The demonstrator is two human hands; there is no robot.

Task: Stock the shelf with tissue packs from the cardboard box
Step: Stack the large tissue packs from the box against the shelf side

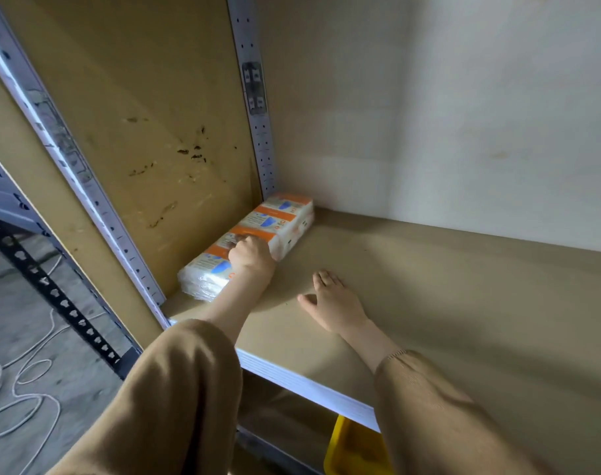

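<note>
Against shelf (pixel 429 303) corner (left side): tissue packs (pixel 258 231).

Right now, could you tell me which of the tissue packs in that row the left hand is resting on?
The left hand rests on the second tissue pack from the front, partly covering its top. The front pack and the two rear packs are untouched.

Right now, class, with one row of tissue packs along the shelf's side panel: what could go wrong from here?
1. The left hand presses on the tissue packs; the frontmost pack sits near the shelf front edge and might slide off.
2. The right hand lies flat where the next row would probably go, so it may block placement.
</note>
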